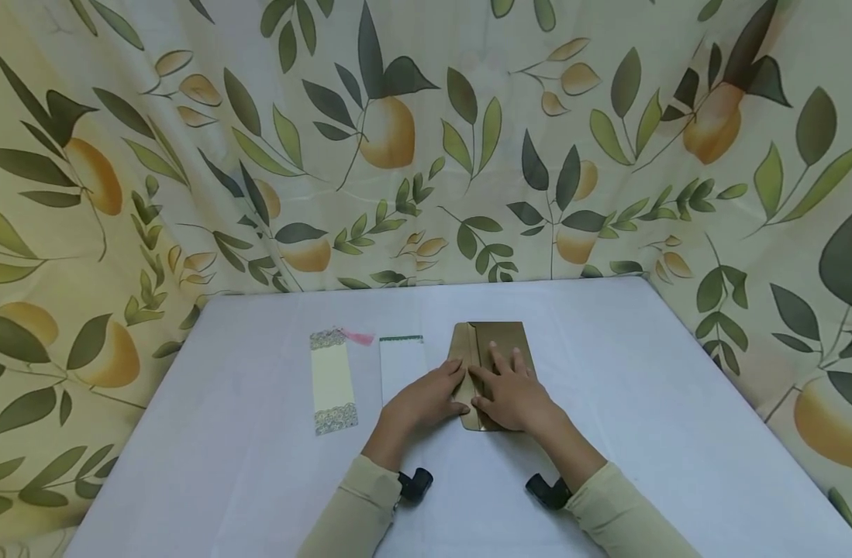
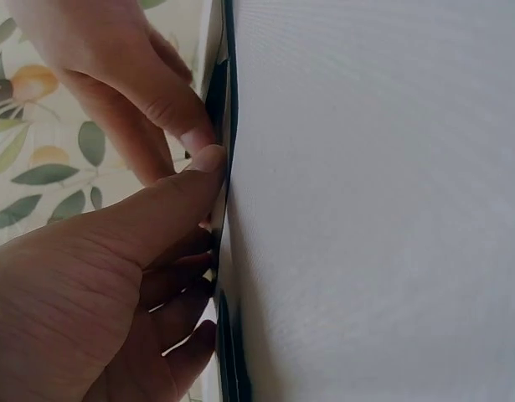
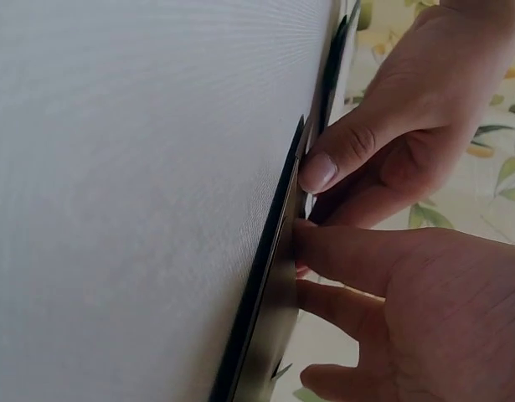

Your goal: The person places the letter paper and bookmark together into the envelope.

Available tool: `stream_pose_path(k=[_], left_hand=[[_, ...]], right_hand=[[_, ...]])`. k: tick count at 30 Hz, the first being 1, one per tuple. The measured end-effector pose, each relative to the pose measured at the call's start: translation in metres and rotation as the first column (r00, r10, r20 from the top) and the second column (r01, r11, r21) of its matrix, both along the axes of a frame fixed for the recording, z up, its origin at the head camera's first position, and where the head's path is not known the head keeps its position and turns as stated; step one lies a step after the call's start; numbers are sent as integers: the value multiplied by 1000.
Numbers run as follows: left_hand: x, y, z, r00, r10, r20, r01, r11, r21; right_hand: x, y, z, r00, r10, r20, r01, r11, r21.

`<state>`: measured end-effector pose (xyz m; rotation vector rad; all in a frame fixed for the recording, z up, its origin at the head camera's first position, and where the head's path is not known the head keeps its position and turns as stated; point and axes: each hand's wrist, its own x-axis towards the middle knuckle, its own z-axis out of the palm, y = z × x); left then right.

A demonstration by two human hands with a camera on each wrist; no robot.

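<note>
A gold-brown envelope (image 1: pixel 498 333) lies on the table with its flap (image 1: pixel 460 339) at the left side. My left hand (image 1: pixel 426 397) rests on the flap, its thumb and fingertips touching the surface near the crease. Fingers spread, my right hand (image 1: pixel 516 397) presses on the envelope's body beside the crease. Seen edge-on in the right wrist view, the envelope (image 3: pixel 275 322) is nearly flat, with the right hand (image 3: pixel 441 310) and the left thumb (image 3: pixel 321 171) against it. The left wrist view shows both hands' fingertips close together; whatever lies under the fingers is hidden.
Left of the envelope lies a white sheet or card (image 1: pixel 401 364) with a green top edge, partly behind the left hand. Further left is a cream bookmark (image 1: pixel 332 380) with patterned ends and a pink tassel (image 1: pixel 359 339). A white cloth covers the table (image 1: pixel 244 434).
</note>
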<state>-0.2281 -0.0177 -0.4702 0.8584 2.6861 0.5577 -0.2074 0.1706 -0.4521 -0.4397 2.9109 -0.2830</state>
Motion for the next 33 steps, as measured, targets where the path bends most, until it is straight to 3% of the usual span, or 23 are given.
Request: stream_pose_path(k=[11,19,25,33], left_hand=[[-1,-1,0,1000,1,11,-1,1000,4],[-1,0,1,1000,1,17,-1,1000,18],[0,-2,4,1000,4,2,-4,1000,-10],[0,-1,10,999,-32,-36,31,999,-38]], right_hand=[[3,-1,2,998,-61,-5,61,998,23],[3,-3,5,989,-140,40,142,988,-54],[-2,-3,3,990,-140,-2,139,985,-103],[-5,-1,5,987,-157,-31,154,985,-76]])
